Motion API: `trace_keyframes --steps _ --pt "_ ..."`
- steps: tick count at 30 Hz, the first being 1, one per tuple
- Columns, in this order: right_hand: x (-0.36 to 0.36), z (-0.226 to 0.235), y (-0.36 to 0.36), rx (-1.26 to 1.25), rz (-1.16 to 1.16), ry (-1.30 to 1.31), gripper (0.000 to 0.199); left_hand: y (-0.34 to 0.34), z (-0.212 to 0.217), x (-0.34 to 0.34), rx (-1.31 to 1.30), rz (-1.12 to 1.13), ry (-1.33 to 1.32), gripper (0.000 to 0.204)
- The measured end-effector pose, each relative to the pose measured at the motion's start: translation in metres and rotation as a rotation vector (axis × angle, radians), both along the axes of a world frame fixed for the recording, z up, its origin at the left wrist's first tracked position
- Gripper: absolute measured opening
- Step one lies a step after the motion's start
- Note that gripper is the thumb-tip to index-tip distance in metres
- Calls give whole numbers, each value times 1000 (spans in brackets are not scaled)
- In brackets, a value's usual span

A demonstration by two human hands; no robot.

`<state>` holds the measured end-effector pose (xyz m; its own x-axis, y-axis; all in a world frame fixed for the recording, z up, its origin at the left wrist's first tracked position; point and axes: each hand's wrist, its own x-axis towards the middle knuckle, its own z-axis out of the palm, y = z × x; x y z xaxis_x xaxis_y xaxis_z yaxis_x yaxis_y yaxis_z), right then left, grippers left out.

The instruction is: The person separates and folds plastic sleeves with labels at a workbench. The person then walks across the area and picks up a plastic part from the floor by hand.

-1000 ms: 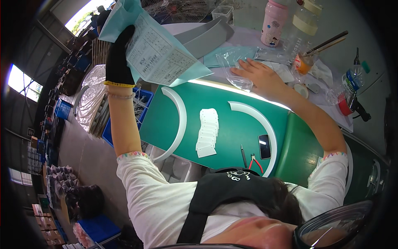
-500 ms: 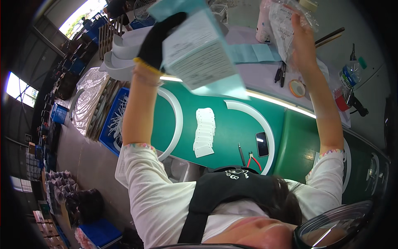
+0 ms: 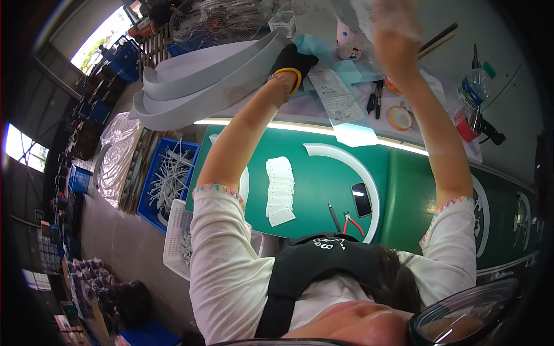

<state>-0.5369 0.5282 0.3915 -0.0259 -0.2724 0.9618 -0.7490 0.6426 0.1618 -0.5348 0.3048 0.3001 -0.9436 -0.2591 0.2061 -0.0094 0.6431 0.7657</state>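
My left hand (image 3: pixel 293 62), in a black glove with a yellow cuff, is at the shelf behind the green table. Its fingers are closed at the edge of printed paper sheets (image 3: pixel 333 95), which slant toward the table; a light blue sheet (image 3: pixel 311 45) bunches behind the glove. Bare and blurred, my right hand (image 3: pixel 398 37) is raised at the top, closed on a clear plastic bag (image 3: pixel 360 14) partly cut off by the picture's edge. A pink cup-shaped container (image 3: pixel 349 43) stands between the hands.
On the green table (image 3: pixel 323 196) lie overlapping white cards (image 3: pixel 280 190), a white curved strip (image 3: pixel 366 173), a phone (image 3: pixel 362 199), red-handled cutters (image 3: pixel 351 224) and a slim tool (image 3: pixel 334 216). Large grey curved pieces (image 3: pixel 202 86) lie left. Markers (image 3: pixel 376 99), a tape roll (image 3: pixel 399 117) and a bottle (image 3: pixel 473 92) sit right.
My left hand has moved right and lowered the sheets onto the shelf, uncovering the grey curved pieces. My right hand has shifted left and up with the plastic bag.
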Motion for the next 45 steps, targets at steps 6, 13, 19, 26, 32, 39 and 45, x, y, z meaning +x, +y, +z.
trace_keyframes --steps 6,13,19,26,32,39,45 --pt "38 -67 -63 476 315 -268 57 -56 -8 -2 71 -537 -64 32" --pt "59 -102 -51 893 43 -766 66 -65 48 63 1138 -493 -58 27" --pt "63 -111 -41 861 50 -658 84 -19 61 140 -12 -113 602 41" --pt "172 -114 13 397 538 -620 42 14 -67 285 40 301 603 21" --pt "229 -281 81 468 475 -1417 16 50 -230 364 480 365 -214 14" --pt "274 -334 96 1024 530 -1693 31 78 -286 425 428 348 -425 20" --pt "283 -350 97 1198 354 -1598 35 75 -275 419 392 292 -350 19"
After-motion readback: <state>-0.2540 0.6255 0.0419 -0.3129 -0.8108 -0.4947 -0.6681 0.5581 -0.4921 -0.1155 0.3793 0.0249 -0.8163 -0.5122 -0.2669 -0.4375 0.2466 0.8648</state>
